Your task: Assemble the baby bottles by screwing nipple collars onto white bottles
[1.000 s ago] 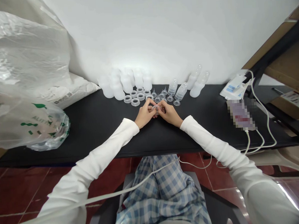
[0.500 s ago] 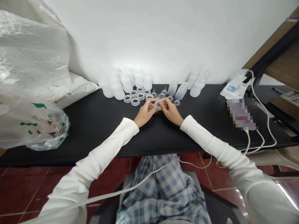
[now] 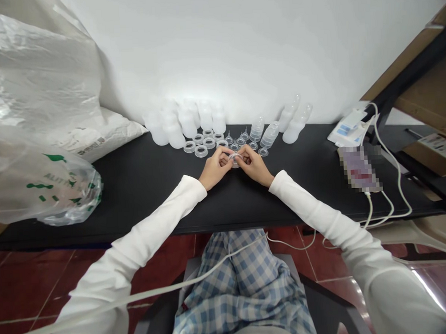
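Note:
Between my fingertips, just above the black table [image 3: 145, 191], is a clear bottle collar ring [image 3: 235, 158], apparently with a nipple in it. My left hand [image 3: 216, 167] pinches its left side, and my right hand [image 3: 255, 166] pinches the right. Beyond my left hand lie several loose collar rings [image 3: 201, 151]. Several clear bottle nipples [image 3: 240, 142] rest points up behind my right hand, partly hidden by the fingers. Clear domed caps [image 3: 269, 134], some stacked, stand a little farther right.
Several frosted baby bottles [image 3: 187, 121] stand against the wall at back left. Two capped bottles [image 3: 296, 123] are at back right. Plastic bags [image 3: 66, 180] fill the left side. A power strip [image 3: 350, 128], a blurred device [image 3: 359, 170] and white cables [image 3: 399, 172] occupy the right.
The ring between my fingers has tilted, so its opening faces me less. Both hands have stayed in nearly the same place, with the fingers shifting slightly around it.

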`<state>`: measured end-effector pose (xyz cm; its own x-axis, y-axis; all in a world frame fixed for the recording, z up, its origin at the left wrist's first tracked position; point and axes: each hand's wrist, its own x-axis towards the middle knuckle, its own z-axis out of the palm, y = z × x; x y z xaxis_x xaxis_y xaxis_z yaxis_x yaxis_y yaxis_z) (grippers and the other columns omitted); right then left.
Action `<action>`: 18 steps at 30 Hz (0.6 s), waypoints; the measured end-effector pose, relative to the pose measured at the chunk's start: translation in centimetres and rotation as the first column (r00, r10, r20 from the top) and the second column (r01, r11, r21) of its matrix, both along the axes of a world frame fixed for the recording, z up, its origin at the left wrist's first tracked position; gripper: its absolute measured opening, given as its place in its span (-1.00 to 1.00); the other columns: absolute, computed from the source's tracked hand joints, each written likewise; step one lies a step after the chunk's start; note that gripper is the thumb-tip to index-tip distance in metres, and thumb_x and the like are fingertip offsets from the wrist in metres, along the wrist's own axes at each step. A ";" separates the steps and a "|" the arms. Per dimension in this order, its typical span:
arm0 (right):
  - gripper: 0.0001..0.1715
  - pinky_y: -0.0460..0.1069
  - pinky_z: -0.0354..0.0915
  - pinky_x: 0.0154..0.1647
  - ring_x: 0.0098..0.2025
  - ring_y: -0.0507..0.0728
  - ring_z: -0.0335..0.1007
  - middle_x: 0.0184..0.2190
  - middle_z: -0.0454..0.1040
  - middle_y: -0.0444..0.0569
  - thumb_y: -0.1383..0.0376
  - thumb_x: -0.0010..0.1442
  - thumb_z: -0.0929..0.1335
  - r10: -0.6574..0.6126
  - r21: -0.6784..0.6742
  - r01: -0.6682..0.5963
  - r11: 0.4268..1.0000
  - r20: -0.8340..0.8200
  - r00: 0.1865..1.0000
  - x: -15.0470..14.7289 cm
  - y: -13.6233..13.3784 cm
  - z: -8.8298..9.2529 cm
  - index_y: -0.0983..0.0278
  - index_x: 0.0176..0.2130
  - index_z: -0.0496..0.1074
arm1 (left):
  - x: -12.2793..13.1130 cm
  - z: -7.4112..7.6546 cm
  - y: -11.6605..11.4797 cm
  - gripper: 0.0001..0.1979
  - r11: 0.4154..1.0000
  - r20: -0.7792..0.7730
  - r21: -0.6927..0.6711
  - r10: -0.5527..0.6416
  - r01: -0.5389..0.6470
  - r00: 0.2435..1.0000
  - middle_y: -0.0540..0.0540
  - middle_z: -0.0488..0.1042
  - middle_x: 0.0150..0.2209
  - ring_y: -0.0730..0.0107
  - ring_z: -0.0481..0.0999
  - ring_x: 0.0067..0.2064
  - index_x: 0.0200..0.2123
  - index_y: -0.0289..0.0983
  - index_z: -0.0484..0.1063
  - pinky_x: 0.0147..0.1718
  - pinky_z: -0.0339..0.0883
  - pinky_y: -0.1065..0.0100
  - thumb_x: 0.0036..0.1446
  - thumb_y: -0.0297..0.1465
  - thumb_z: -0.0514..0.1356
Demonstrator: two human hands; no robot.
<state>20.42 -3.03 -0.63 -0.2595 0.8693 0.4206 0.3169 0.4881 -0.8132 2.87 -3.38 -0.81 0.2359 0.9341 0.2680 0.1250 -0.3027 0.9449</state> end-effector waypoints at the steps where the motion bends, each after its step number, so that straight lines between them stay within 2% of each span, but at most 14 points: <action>1: -0.61 -0.02 0.19 -0.39 -0.49 0.02 0.17 -0.51 0.31 -0.20 -0.05 0.28 0.34 0.002 -0.006 -0.002 1.000 -0.010 1.000 0.0 0.0 0.0 0.18 -0.31 0.24 | 0.0 0.1 -0.1 -0.79 1.000 -0.010 0.010 -0.004 0.004 1.000 0.11 0.42 -0.50 0.54 0.41 -0.47 -0.16 -0.24 0.39 -0.38 0.28 0.45 0.15 -0.34 0.28; 6: -0.55 -0.03 0.19 -0.42 -0.50 0.02 0.18 -0.54 0.29 -0.21 -0.10 0.26 0.36 0.001 -0.051 -0.003 0.999 -0.047 0.999 -0.1 0.0 -0.2 0.17 -0.34 0.21 | 0.1 0.5 -0.4 -0.79 1.000 -0.033 0.012 -0.018 0.018 0.999 0.12 0.40 -0.50 0.54 0.39 -0.47 -0.16 -0.23 0.37 -0.39 0.25 0.45 0.14 -0.33 0.27; 13: -0.55 -0.05 0.16 -0.42 -0.49 0.00 0.18 -0.51 0.31 -0.22 -0.12 0.28 0.34 0.033 -0.058 -0.034 0.998 -0.023 0.999 -0.4 -0.3 -0.1 0.19 -0.25 0.27 | 0.0 0.5 -0.1 -0.83 0.998 -0.029 0.035 0.050 -0.049 0.998 0.16 0.30 -0.56 0.57 0.32 -0.51 -0.22 -0.22 0.38 -0.44 0.18 0.47 0.10 -0.41 0.27; 18: -0.56 -0.04 0.14 -0.44 -0.50 0.01 0.17 -0.51 0.26 -0.22 -0.12 0.30 0.32 0.007 -0.035 -0.008 0.999 -0.004 1.000 -0.5 -0.5 0.1 0.18 -0.24 0.26 | 0.0 0.1 0.0 -0.82 1.000 0.002 -0.004 0.012 -0.012 1.000 0.13 0.38 -0.52 0.55 0.41 -0.49 -0.18 -0.22 0.39 -0.41 0.27 0.46 0.14 -0.38 0.27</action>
<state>19.97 -3.48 -0.52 -0.2645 0.8817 0.3907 0.3102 0.4614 -0.8312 2.88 -3.33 -0.67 0.2239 0.9378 0.2652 0.1264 -0.2978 0.9462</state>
